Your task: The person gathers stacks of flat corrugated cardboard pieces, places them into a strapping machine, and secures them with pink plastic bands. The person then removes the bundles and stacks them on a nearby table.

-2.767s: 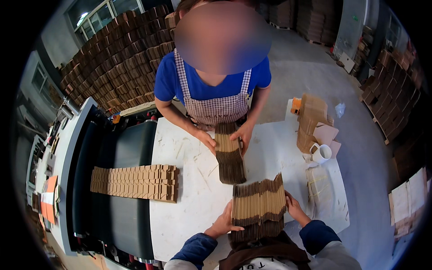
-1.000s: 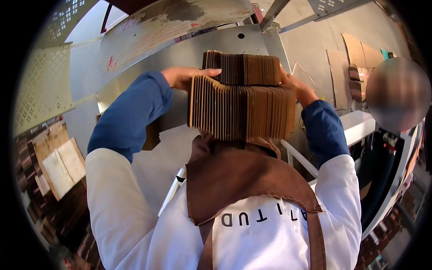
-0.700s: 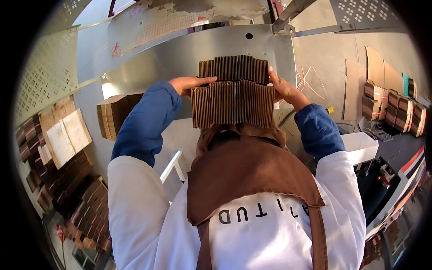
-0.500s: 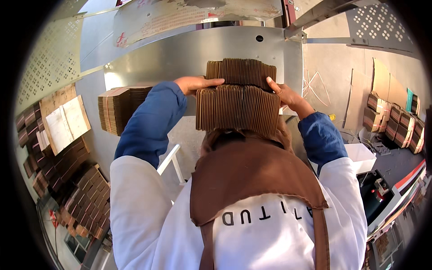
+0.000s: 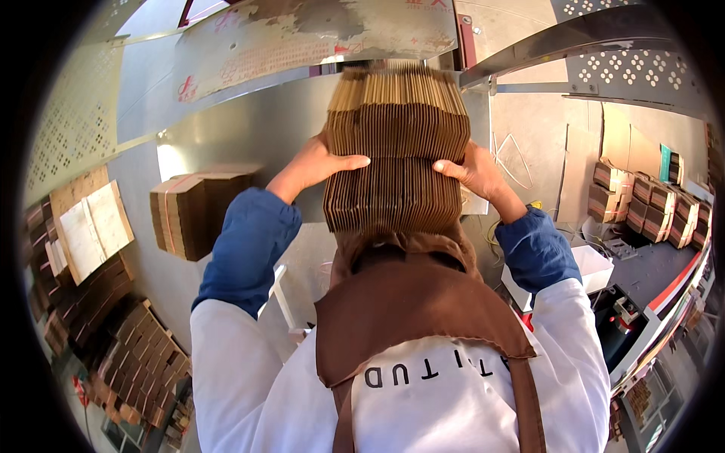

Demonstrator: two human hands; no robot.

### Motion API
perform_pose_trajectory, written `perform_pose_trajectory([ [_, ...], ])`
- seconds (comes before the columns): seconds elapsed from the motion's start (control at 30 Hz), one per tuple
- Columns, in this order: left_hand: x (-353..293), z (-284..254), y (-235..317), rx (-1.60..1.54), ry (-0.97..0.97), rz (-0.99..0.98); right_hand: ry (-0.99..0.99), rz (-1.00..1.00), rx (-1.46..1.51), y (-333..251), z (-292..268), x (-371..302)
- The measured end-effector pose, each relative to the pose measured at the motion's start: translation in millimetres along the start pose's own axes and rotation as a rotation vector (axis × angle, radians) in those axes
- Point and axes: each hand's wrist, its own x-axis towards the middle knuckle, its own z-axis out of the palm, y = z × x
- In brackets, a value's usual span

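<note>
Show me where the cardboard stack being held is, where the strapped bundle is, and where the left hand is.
cardboard stack (image 5: 396,151), head view, middle of its ribbed face
strapped bundle (image 5: 198,211), head view, front side
left hand (image 5: 316,162), head view, back of hand

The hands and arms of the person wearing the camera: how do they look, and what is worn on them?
Both hands, the left hand and the right hand, are bare, with no gloves, rings or watch visible. Each forearm is covered by a blue sleeve gathered at the wrist, and white sleeves cover the upper arms. A brown apron with light lettering hangs over the chest.
</note>
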Motion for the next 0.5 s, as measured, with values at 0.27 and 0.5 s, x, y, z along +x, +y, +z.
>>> perform_pose_trajectory([
  [0.27,91,75,-19,0.134,0.301,0.206,0.037,-0.052,-0.398,77,-38,60],
  [0.5,89,91,-30,0.156,0.421,0.134,0.072,-0.141,-0.165,108,-35,47],
])
